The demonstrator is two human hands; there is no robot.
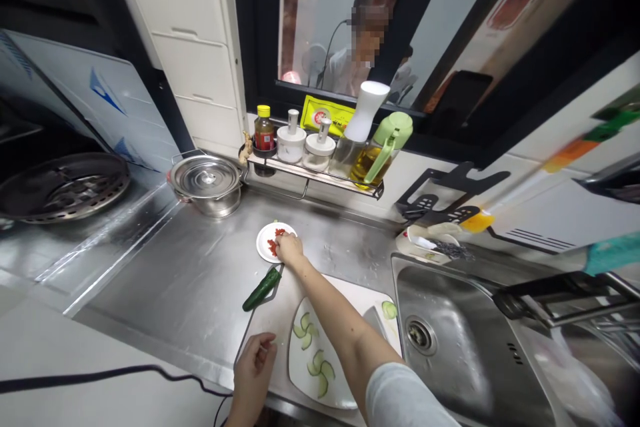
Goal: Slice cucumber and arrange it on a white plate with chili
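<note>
Red bits (272, 247) on the small round plate (262, 238), roughly 11 o'clock from the fanned cucumber slices (326, 369). Looks like mid-pick with the right hand (290, 248); probably calls for a gentle pinch and lift next. Can't tell if actually pinching, with fingertips hidden. Left hand (254, 357) at 6 o'clock from the plate, fingers loosely curled, seemingly holding nothing. Knife blade (376, 324) half-blocked by the forearm (340, 310).

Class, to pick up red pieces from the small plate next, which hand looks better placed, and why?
Probably the right hand: it is at the red pieces, while the left hand is well short of the small plate.
</note>
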